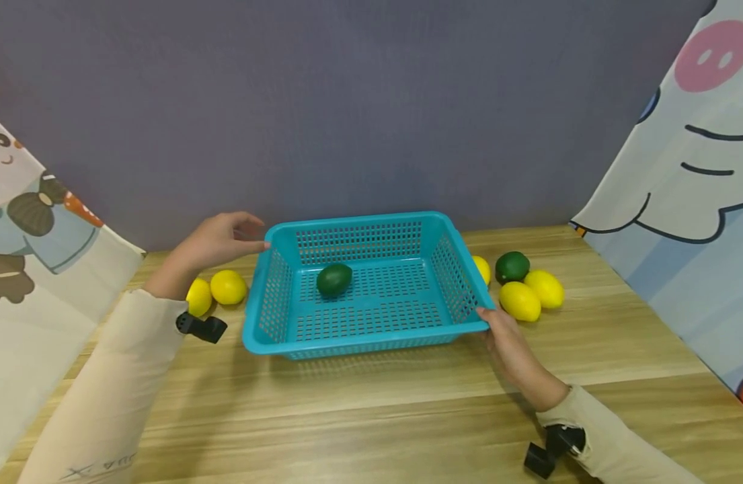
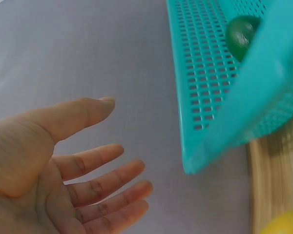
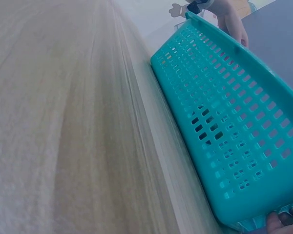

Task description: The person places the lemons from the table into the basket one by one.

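A turquoise plastic basket (image 1: 371, 341) with perforated walls stands in the middle of the wooden table. Inside it, left of centre, lies one dark green oval fruit (image 1: 334, 279), which also shows as a green fruit (image 2: 241, 36) in the left wrist view. My left hand (image 1: 216, 238) is at the basket's far left corner, fingers loosely extended; the left wrist view shows this hand (image 2: 83, 170) holding nothing, a gap between it and the rim. My right hand (image 1: 512, 349) grips the rim at the near right corner, thumb on top.
Yellow lemons (image 1: 228, 288) lie left of the basket, partly behind my left wrist. To its right are more lemons (image 1: 520, 301) and another dark green fruit (image 1: 512, 267). A grey panel (image 1: 359, 107) rises behind the table (image 1: 359, 430), with printed cloths (image 1: 698, 175) at both sides.
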A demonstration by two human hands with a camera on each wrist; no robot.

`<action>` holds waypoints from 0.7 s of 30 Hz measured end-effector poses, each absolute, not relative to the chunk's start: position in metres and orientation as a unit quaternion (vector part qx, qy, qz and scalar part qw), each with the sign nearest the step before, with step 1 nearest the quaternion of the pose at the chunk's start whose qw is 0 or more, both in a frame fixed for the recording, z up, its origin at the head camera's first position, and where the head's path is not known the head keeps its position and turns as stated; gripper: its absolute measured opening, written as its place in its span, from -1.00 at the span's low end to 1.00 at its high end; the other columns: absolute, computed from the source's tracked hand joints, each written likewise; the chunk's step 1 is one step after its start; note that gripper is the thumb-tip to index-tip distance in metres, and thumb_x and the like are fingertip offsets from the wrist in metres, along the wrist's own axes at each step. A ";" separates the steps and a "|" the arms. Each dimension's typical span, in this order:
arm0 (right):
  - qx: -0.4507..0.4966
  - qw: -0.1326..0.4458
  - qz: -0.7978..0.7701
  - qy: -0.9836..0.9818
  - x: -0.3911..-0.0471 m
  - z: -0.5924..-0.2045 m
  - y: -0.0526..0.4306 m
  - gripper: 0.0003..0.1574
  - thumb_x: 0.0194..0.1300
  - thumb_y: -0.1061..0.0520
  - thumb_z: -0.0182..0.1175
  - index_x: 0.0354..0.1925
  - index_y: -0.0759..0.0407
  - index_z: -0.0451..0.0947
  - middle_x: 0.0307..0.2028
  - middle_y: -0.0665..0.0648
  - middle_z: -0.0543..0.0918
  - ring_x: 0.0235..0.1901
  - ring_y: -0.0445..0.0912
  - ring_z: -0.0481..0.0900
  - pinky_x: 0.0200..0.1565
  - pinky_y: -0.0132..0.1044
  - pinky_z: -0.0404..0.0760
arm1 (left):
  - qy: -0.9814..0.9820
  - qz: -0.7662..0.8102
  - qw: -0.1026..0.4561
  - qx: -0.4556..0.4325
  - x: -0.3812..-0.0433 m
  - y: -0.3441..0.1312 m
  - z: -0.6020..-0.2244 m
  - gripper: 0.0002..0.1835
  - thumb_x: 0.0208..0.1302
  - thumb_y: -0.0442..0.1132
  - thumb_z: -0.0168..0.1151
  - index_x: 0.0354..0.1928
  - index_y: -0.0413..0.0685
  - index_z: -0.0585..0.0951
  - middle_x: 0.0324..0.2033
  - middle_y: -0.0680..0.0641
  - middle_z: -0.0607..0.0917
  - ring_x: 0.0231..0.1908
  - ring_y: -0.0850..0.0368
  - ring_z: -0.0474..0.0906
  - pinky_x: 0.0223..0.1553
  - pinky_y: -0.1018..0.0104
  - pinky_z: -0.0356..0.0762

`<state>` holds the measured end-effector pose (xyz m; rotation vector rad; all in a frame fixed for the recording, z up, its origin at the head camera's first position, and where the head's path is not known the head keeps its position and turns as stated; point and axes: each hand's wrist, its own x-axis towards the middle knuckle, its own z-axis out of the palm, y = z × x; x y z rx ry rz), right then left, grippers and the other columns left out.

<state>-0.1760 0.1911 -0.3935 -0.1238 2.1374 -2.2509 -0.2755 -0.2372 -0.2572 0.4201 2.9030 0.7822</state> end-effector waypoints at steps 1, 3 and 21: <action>-0.038 0.017 -0.726 0.686 -0.176 -0.393 0.191 -0.34 0.42 0.19 -0.27 0.33 0.59 -0.04 0.23 0.37 0.20 -0.01 -0.37 0.38 0.01 -0.57 0.41 | 0.955 0.258 0.050 0.136 -0.274 -0.240 -0.258 -0.38 0.27 0.01 0.19 0.24 -0.24 0.37 0.16 -0.36 0.43 0.11 -0.29 0.39 0.06 -0.18 0.37; -0.033 0.016 -0.730 0.682 -0.176 -0.393 0.190 -0.35 0.42 0.19 -0.25 0.31 0.60 -0.02 0.16 0.26 0.27 -0.02 -0.35 0.38 0.00 -0.56 0.41 | 0.955 0.261 0.048 0.132 -0.272 -0.245 -0.259 -0.36 0.28 0.02 0.17 0.26 -0.26 0.35 0.17 -0.37 0.42 0.12 -0.31 0.38 0.06 -0.19 0.37; -0.018 0.006 -0.732 0.681 -0.176 -0.394 0.189 -0.38 0.40 0.19 -0.22 0.27 0.60 0.06 -0.07 -0.08 0.44 -0.07 -0.31 0.38 0.00 -0.52 0.41 | 0.951 0.258 0.023 0.168 -0.265 -0.293 -0.299 -0.42 0.33 -0.06 0.12 0.23 -0.34 0.35 0.13 -0.42 0.44 0.08 -0.37 0.39 0.04 -0.25 0.36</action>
